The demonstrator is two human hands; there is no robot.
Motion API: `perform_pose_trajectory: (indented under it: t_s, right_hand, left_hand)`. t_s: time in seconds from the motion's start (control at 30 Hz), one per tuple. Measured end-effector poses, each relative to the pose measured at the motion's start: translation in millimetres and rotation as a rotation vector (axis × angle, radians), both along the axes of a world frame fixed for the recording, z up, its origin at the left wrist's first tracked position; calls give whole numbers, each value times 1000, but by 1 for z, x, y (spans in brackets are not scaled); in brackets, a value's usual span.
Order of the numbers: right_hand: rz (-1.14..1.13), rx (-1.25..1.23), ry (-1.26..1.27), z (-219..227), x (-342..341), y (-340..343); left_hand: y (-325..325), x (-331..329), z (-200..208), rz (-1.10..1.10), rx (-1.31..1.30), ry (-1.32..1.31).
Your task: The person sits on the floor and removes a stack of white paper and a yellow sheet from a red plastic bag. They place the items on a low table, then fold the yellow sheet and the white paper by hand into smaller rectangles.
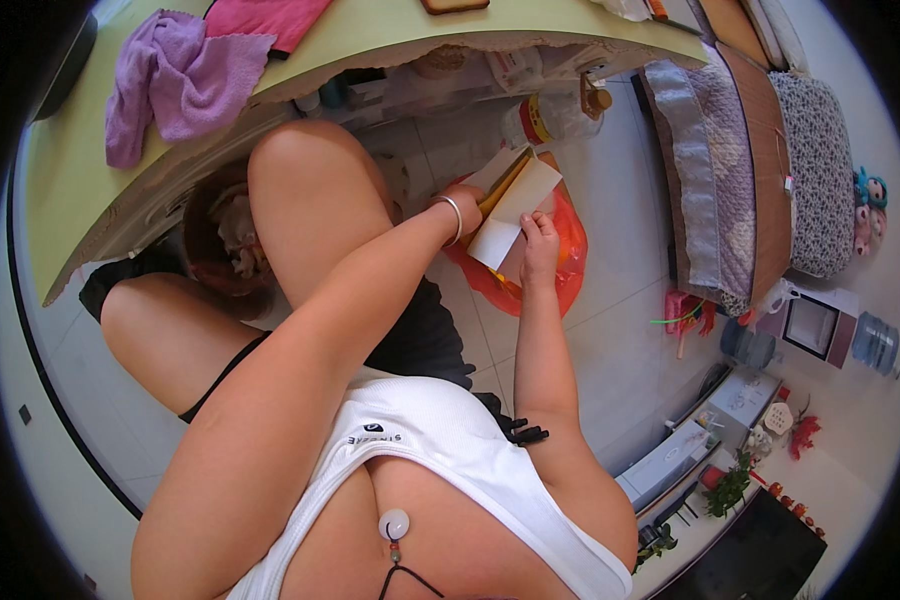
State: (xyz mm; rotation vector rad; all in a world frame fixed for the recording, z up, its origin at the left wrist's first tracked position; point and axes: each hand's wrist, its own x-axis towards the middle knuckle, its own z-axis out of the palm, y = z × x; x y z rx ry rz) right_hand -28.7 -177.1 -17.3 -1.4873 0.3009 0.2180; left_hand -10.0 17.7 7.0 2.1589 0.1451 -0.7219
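A small cardboard box point(494, 241), white inside with yellow-gold on its other faces, is held out with white flaps spread. My left hand point(459, 207), with a bangle on the wrist, is closed around its left side. My right hand point(540, 240) pinches the right edge of a white flap, fingers bent. Under the box an orange-red plastic bag point(567, 265) lies on the tiled floor. What is inside the box and most of the bag's contents are hidden from view.
A big clear plastic bottle point(560, 115) stands beyond the bag. Above, a light green tabletop point(310, 60) carries a purple towel point(175, 85). A brown bin point(210, 240) with a liner sits beside my legs. To the right is a bed point(705, 180).
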Motion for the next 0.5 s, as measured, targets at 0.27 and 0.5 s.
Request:
perform_pose_trajectory:
  t_s: [0.27,0.5]
  right_hand:
    - [144,-644,-148,-4,-2,0]
    - [267,-975,-218,5,2,-1]
  left_hand:
    - [0,-4,35,66,315,-81]
    - [4,-6,40,6,326,-208]
